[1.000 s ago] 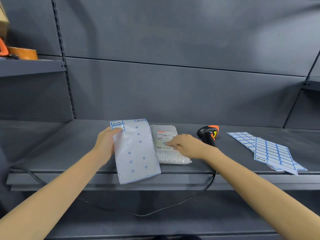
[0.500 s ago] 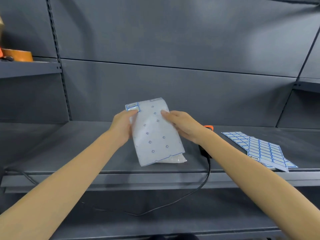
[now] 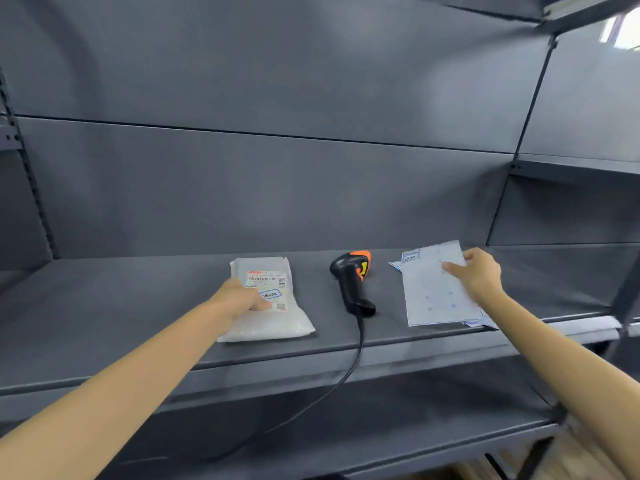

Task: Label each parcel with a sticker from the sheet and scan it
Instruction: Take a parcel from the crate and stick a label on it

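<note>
A white bubble-wrap parcel (image 3: pixel 273 320) lies on the grey shelf (image 3: pixel 138 306), with a printed shipping label and a blue-edged sticker (image 3: pixel 270 294) on top. My left hand (image 3: pixel 239 299) rests on the parcel, its fingers touching next to the sticker. A black and orange barcode scanner (image 3: pixel 351 282) lies in the middle of the shelf. To its right, my right hand (image 3: pixel 479 275) holds the nearly used-up sticker sheet (image 3: pixel 433 289) by its right edge, down on top of other sheets (image 3: pixel 485 323).
The scanner's black cable (image 3: pixel 346 372) hangs over the shelf's front edge to the lower shelf. A grey back panel stands behind. Another shelf bay adjoins at the right, with an upright post (image 3: pixel 627 292) near the front corner.
My right hand has carried the used sticker sheet from in front of me to the pile at the right. My left hand has let go of it and come down on the parcel.
</note>
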The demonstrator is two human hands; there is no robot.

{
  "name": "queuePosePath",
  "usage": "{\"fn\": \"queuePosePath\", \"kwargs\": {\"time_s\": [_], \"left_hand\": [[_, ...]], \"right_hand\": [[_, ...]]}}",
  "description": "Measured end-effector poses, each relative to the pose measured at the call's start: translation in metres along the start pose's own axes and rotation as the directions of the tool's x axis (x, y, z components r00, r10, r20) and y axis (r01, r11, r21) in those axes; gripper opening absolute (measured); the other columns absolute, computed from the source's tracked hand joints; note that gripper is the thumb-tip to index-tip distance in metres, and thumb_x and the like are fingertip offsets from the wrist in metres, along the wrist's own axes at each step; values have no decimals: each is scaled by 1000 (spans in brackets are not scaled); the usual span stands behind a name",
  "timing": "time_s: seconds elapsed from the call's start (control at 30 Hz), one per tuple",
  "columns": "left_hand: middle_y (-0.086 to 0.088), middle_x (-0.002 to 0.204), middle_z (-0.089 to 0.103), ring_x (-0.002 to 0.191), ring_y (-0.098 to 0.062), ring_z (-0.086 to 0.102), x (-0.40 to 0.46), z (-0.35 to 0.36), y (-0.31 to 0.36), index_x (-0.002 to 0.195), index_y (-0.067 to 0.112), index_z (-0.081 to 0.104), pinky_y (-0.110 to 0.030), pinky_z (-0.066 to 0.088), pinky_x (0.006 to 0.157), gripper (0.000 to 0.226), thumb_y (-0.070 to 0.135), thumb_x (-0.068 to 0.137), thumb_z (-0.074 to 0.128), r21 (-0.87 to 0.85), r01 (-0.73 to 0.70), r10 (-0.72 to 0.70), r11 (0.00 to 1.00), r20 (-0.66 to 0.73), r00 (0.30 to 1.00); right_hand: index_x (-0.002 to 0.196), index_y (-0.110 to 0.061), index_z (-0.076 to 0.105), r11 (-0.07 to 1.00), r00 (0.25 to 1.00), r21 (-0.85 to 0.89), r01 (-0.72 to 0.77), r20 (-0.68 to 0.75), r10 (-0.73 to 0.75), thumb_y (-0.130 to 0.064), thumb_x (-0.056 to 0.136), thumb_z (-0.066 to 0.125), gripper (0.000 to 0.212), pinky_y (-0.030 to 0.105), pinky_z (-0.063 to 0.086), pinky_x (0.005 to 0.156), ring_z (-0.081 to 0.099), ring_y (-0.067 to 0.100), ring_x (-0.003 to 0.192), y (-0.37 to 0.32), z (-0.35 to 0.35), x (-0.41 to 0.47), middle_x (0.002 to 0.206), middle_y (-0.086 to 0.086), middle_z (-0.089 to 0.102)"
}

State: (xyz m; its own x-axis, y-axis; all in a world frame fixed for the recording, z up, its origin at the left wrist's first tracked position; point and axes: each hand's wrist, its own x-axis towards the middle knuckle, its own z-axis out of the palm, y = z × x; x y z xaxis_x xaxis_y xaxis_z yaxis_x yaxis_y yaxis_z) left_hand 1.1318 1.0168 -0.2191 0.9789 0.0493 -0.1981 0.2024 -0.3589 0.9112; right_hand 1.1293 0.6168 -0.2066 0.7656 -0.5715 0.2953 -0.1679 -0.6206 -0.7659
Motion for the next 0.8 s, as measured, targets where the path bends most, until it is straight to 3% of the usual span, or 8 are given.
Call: {"fn": "queuePosePath", "kwargs": {"time_s": [0.13,0.2,0.33,0.63,0.8], "left_hand": [[4,86,60,78,-11,55,3,4,-11,83,17,57,-23,40,68,22,-3,83,67,-24,-53,52,998,-22,998],[2,97,59,85,-14,56,0,5,-17,95,14,54,-19,41,64,28,-6,81,68,-76,-87,82,993,-70,994],[-3,118,61,106,-21,58,-8,6,-29,127,10,47,-30,45,86,59,-9,76,71,-189,-167,144,968,-129,981],[2,111,70,102,-15,66,-23,-1,-9,123,15,59,-37,52,89,72,-11,60,81,-366,-305,249,879,-193,949],[7,111,70,102,-11,66,-34,32,26,126,18,58,-32,53,85,75,-6,60,83,-408,-376,368,832,-101,924]], "right_hand": [[124,-1,49,991,997,-112,-76,-9,76,-24,87,68,47,35,37,77,51,36,113,35,4,21,122,20,56],[121,1,44,973,993,-199,-115,-25,112,-24,87,68,48,39,41,80,51,38,108,44,9,25,118,22,57],[122,2,41,880,988,-448,-155,-77,135,-30,84,71,58,43,34,97,39,39,121,55,19,22,127,23,49],[137,-4,41,802,981,-571,178,36,-192,-31,95,51,51,40,23,110,35,28,133,52,16,13,139,11,48],[143,-5,33,717,972,-660,222,97,-212,-35,97,43,56,43,15,117,26,25,139,58,-5,-2,147,7,38]]}}
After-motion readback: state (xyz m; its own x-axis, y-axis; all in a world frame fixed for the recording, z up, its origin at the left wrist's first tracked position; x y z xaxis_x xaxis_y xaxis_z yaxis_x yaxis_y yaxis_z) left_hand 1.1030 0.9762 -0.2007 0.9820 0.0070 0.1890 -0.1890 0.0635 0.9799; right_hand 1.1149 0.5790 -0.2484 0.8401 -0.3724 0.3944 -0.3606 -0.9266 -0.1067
